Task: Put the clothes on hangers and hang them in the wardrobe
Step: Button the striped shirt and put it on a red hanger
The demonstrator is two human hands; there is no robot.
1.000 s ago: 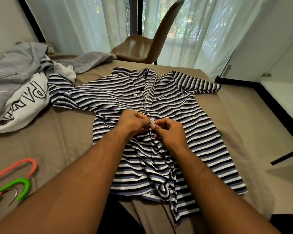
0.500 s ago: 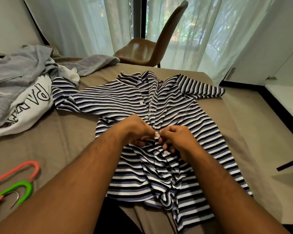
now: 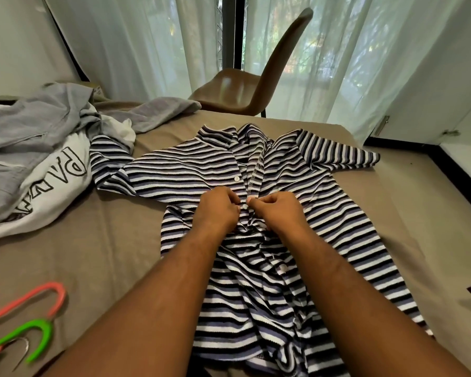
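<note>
The bed [image 3: 98,240] carried everything, and the striped shirt [image 3: 180,172] lay spread face up across its middle, collar toward the far edge and hem hanging off the near edge. A grey garment [image 3: 25,126] and a white printed top [image 3: 52,186] sat heaped along the left edge. A pink hanger [image 3: 52,292] and a green hanger [image 3: 41,330] waited at the near left corner, untouched. The left hand [image 3: 218,210] and right hand [image 3: 278,210] met at the shirt's front opening, the fingers [image 3: 233,202] of each curled narrow and pinching the fabric edges on either side of a small white button [image 3: 245,206]. The step in hand looked like working that button; whether fastening or undoing, I could not tell, though the opening above gaped. No hanger was in the shirt yet, so the next move probably called for finishing the front, then reaching left for one. Against half a second earlier, the hands sat nearer the collar and the button showed plainly between them
</note>
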